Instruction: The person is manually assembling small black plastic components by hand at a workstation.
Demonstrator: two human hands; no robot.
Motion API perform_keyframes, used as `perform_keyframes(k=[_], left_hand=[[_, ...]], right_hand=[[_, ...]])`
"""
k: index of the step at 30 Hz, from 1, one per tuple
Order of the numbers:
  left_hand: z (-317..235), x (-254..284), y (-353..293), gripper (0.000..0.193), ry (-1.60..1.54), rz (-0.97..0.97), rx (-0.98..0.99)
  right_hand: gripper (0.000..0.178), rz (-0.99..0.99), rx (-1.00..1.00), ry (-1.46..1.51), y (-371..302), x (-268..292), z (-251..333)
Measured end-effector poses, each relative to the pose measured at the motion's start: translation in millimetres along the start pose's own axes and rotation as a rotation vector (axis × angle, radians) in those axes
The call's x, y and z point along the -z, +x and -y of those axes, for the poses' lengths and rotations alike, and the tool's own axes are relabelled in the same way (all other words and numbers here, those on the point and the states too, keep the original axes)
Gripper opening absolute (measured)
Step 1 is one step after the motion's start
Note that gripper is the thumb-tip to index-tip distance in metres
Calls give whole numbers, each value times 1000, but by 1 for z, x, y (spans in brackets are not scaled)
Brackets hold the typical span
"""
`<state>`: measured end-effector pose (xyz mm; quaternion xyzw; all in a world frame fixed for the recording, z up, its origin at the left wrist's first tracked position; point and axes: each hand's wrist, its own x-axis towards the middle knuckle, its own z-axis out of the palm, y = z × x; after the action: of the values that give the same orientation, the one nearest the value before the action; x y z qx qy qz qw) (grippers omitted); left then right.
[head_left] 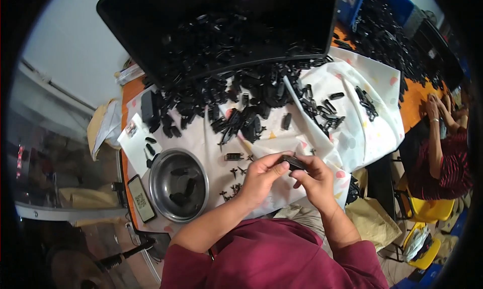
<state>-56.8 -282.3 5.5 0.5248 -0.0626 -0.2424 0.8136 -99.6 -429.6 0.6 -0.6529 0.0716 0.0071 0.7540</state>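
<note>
In front of my chest, both hands hold a small black plastic piece (295, 163) between them. My left hand (261, 177) pinches its left end with thumb and forefinger. My right hand (317, 183) has its fingers closed round the right end. What the piece is exactly, I cannot make out. Just left of my left hand, several small dark spiky parts (234, 189) lie on the patterned cloth (271, 147). A black clip-like part (234, 157) rests above them. Farther back spreads a loose heap of black plastic pieces (251, 100).
A steel bowl (172, 159) holding a few black pieces stands at left, beside a phone (142, 201). A large black tub (282, 22) with more pieces sits at the back. At far right, another person (440, 160) sits by an orange table (413, 105) heaped with black pieces.
</note>
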Motion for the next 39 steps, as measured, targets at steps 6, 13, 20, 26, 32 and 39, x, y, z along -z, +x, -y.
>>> perform_keyframes(k=[6,13,20,26,32,39], left_hand=[[7,39,21,20,27,-7,124],[-24,144,90,13,1452,-585,-384],[-17,123,87,23,1543,-368,-6],[-19,97,78,34,1659,-437,-27],[-12,119,98,22,1367,-381,-20],[-47,53,65,14,415,-155,-7]], right_hand=[[22,66,16,-233,14,4,-13],[19,-375,162,-556,66,69,4],[16,-285,293,-1251,141,107,-2],[22,-159,296,-1397,182,69,-25],[18,-304,315,-966,156,72,-3],[44,-17,84,103,90,22,50]])
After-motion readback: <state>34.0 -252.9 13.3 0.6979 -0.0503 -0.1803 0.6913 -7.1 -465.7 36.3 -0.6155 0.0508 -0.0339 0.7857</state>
